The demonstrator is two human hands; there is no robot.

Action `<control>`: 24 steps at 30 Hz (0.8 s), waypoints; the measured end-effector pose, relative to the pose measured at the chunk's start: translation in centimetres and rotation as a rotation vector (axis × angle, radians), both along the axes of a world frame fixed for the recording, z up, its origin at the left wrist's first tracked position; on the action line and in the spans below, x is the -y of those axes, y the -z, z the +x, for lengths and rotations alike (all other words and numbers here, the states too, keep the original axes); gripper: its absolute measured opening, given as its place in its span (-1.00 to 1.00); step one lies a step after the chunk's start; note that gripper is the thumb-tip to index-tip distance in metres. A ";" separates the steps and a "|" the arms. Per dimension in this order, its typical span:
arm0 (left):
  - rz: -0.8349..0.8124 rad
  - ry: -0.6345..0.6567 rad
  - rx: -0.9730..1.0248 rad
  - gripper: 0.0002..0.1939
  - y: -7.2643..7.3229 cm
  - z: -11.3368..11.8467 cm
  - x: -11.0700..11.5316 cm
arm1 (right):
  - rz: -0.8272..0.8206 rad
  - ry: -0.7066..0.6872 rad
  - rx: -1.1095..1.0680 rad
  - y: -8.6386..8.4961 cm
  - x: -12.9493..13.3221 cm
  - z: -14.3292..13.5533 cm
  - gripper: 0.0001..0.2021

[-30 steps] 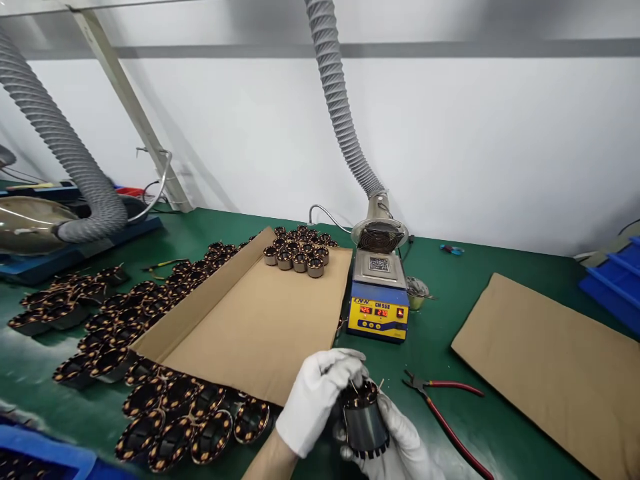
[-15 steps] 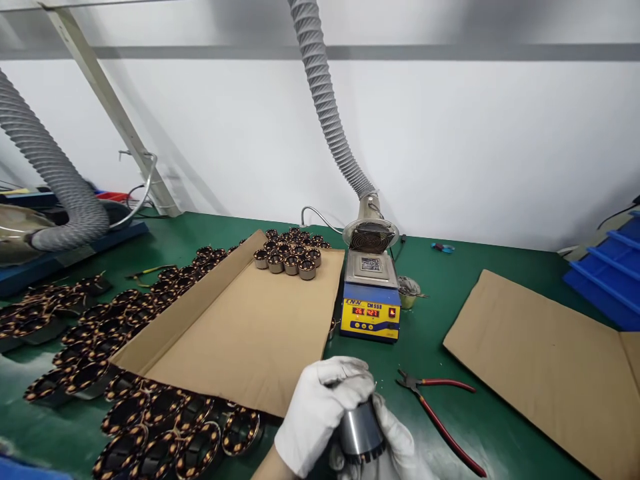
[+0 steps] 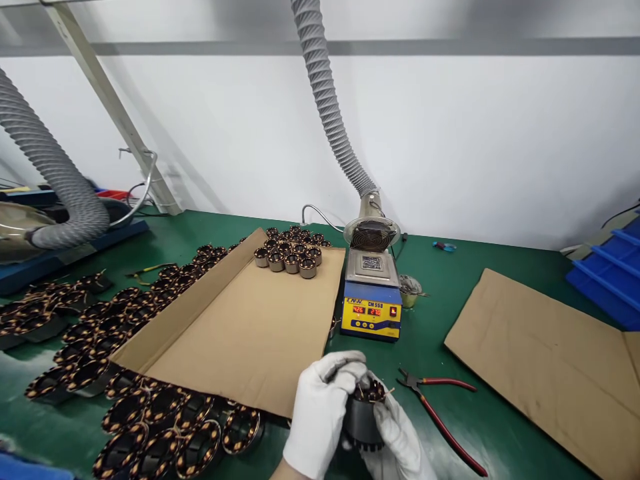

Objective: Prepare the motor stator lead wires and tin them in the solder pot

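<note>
Wound cylinder sits clamped in the gloved right hand, near red-handled pliers; the left hand pinches its upper rim, apparently handling wire ends. Any next move calls for steady support.

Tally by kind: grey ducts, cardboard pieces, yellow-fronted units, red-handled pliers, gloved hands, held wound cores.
Grey ducts: 2
Cardboard pieces: 2
Yellow-fronted unit: 1
Red-handled pliers: 1
Gloved hands: 2
Held wound core: 1
Total: 9

The motor ring, dark-sided with copper coils on top, is held slightly tilted toward half past five in view; a loose wire end points to two o'clock.
</note>
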State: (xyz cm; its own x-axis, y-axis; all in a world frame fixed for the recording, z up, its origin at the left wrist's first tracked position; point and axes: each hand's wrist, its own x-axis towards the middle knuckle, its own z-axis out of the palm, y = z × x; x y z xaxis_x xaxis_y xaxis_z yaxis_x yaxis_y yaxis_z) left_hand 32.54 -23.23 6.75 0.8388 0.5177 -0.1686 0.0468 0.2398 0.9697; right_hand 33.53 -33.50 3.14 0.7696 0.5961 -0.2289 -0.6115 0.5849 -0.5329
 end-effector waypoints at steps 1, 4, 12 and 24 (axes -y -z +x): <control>-0.003 -0.056 0.017 -0.85 0.2 0.2 -0.4 | 0.016 -0.040 0.018 -0.1 0.1 0.0 -0.58; 0.002 -0.189 0.060 -0.70 1.1 0.2 -1.7 | 0.119 -0.193 -0.026 -0.3 0.9 0.3 -0.58; 0.159 0.368 0.093 -0.29 2.0 -3.3 -1.5 | 0.125 -0.370 -0.148 0.5 2.4 1.0 -0.50; -0.300 -0.049 0.164 -0.74 0.7 0.2 -0.6 | 0.223 -0.454 -0.190 1.0 2.1 0.5 -0.53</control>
